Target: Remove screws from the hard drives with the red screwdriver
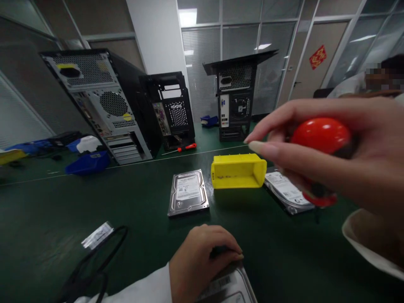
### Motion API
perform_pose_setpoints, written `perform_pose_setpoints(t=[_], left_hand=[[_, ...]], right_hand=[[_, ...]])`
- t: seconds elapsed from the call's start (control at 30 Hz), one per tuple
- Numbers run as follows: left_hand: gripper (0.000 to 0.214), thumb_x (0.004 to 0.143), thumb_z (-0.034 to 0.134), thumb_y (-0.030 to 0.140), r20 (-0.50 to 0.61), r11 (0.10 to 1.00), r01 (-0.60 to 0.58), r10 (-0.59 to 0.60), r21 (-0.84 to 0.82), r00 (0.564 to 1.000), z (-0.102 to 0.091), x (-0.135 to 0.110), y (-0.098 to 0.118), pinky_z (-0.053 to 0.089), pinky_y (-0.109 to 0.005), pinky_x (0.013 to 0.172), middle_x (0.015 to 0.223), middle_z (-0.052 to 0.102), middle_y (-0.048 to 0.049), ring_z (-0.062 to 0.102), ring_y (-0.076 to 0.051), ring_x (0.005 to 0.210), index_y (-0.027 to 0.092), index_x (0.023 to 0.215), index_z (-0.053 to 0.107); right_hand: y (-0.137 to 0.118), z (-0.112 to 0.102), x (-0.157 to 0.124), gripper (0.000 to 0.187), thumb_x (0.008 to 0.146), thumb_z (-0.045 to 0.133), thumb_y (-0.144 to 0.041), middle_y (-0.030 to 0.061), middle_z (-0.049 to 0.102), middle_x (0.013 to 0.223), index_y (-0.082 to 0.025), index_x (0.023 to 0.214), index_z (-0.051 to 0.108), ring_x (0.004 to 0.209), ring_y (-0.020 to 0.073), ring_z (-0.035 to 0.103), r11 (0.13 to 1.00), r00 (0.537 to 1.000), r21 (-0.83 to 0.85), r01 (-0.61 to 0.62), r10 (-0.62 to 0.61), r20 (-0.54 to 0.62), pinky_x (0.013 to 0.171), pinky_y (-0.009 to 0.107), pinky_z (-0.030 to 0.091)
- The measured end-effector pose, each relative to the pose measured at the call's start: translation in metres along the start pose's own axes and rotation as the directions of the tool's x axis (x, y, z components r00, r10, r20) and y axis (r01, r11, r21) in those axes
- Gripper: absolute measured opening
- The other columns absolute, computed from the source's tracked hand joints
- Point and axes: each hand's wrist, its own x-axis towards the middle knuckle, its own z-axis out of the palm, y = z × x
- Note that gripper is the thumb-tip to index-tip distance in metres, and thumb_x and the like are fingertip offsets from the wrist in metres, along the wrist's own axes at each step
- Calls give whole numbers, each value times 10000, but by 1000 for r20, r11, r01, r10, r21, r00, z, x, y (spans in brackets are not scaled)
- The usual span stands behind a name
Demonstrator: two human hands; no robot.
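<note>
My right hand (331,151) is raised at the right, close to the camera. Its curled fingers hold a screwdriver with a red and black handle (322,134); its shaft is mostly hidden or blurred. Thumb and forefinger tips come together, and I cannot make out anything between them. At the bottom, my left hand (202,256) is closed on the edge of a hard drive (232,290), which runs out of the frame. Beyond it a second hard drive (188,191) lies label up. A third hard drive (288,191) is partly behind my right hand.
A yellow bin (238,171) lies between the drives, opening towards me. Behind stand computer cases (126,105), (235,97) and an open black case (172,109) with another screwdriver (187,147). At left are a blue bin (88,163), a black cable (104,261) and a silvery packet (97,235).
</note>
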Motion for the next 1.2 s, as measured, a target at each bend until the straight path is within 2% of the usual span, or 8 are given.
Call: perform_pose_setpoints(t=[0.1,0.33,0.43,0.57,0.77,0.97,1.07,1.2], left_hand=[[53,791,664,107,31,999,45,-45,-13,999,1,-1,3,494,-222,707,822,715,-44,661,-148,773,123,803,713],[70,805,644,105,33,999,31,-32,27,999,1,-2,0,485,-216,717,842,710,-18,657,-137,786,142,823,700],[64,796,656,113,25,999,22,-23,48,999,2,-2,1,483,-217,706,832,717,-7,660,-137,779,154,823,698],[98,792,663,139,41,995,79,-82,69,996,4,-3,1,490,-229,681,842,732,3,671,-156,772,184,864,711],[64,778,679,190,0,990,137,-137,-41,991,6,-2,0,509,-238,708,769,739,20,675,-145,687,203,809,733],[113,797,656,277,61,968,220,-214,-124,975,-1,-1,4,523,-234,664,773,734,-1,670,-150,693,192,814,729],[112,778,680,246,79,953,242,-231,-181,970,-3,-2,1,518,-238,703,822,736,-13,677,-158,758,182,858,725],[125,791,668,251,158,930,300,-270,-214,950,-4,-3,-1,504,-221,690,833,729,-20,675,-155,779,169,872,718]], right_hand=[[-13,18,6,329,849,495,-432,42,650,814,-198,1003,668,756,202,641,997,997,45,64,-62,-41,575,260,499],[-6,13,16,96,784,615,-261,-42,619,673,-205,713,646,517,57,529,977,978,121,175,-158,-139,424,146,403],[-21,15,6,87,805,600,-242,-32,630,711,-178,760,638,569,62,526,990,979,35,135,-128,-159,456,149,422],[-39,15,-4,46,802,586,-192,-12,628,714,-164,771,605,638,87,536,994,985,-62,84,-93,-145,506,165,444],[-41,11,-8,211,872,468,-369,13,587,691,-224,813,610,629,107,498,989,989,62,132,-127,-81,540,204,445],[-42,16,-10,306,862,449,-475,39,543,720,-240,842,644,627,133,496,958,971,175,226,-207,-120,529,234,451],[-38,14,-7,338,874,412,-484,15,508,673,-226,840,627,567,94,485,945,985,282,168,-152,-78,502,192,443],[-32,10,-2,412,883,338,-499,-20,489,639,-172,874,589,505,53,509,914,1000,405,-16,7,23,432,137,423]])
